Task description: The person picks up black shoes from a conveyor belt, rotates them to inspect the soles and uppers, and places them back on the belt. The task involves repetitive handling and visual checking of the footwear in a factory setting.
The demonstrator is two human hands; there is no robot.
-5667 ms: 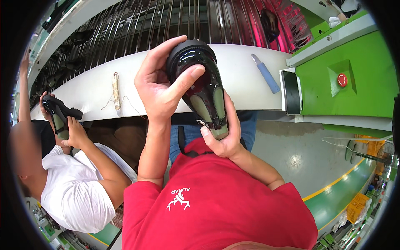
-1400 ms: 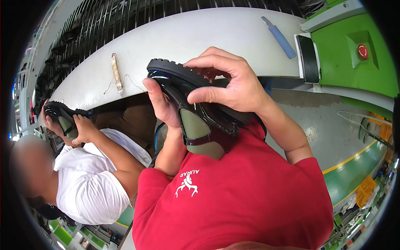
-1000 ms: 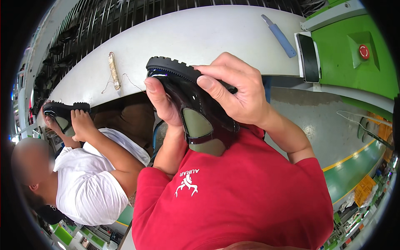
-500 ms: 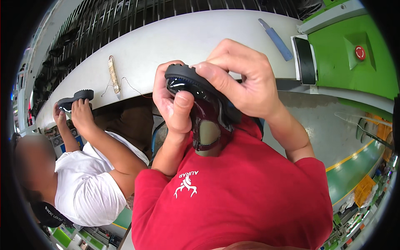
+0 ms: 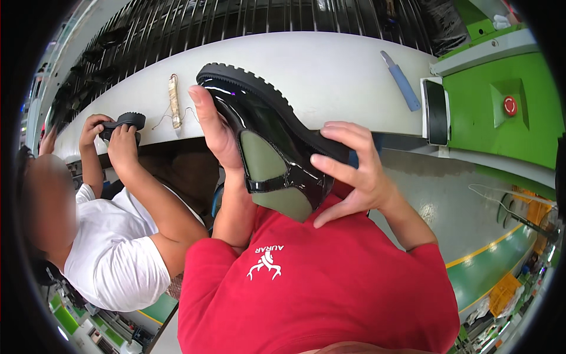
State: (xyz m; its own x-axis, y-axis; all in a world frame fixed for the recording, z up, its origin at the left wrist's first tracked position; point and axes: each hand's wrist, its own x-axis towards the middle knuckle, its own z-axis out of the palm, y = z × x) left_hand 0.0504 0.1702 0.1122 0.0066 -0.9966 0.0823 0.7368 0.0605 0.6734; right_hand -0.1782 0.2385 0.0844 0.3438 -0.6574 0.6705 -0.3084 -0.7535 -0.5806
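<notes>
A glossy black ankle boot (image 5: 265, 124) with grey-green side panels and a ridged black sole is tilted in front of my chest, toe up and to the left. My left hand (image 5: 221, 133) holds its toe end, the thumb raised along the side and the other fingers hidden behind. By the heel is my right hand (image 5: 359, 177), its fingers spread and their tips at the heel and rear upper. How firmly those tips press cannot be seen.
Left of me, a co-worker in a white shirt (image 5: 121, 265) handles another black shoe (image 5: 127, 122). On the white table (image 5: 330, 76) lie a blue-handled knife (image 5: 401, 82) and a wrapped stick with thread (image 5: 174, 103). Metal rollers (image 5: 253, 20) run behind; a green machine (image 5: 483, 94) stands right.
The boot has turned from sole-up to side-on, its shaft now facing down toward me. My right hand has moved from the sole down to the heel, its fingers spreading.
</notes>
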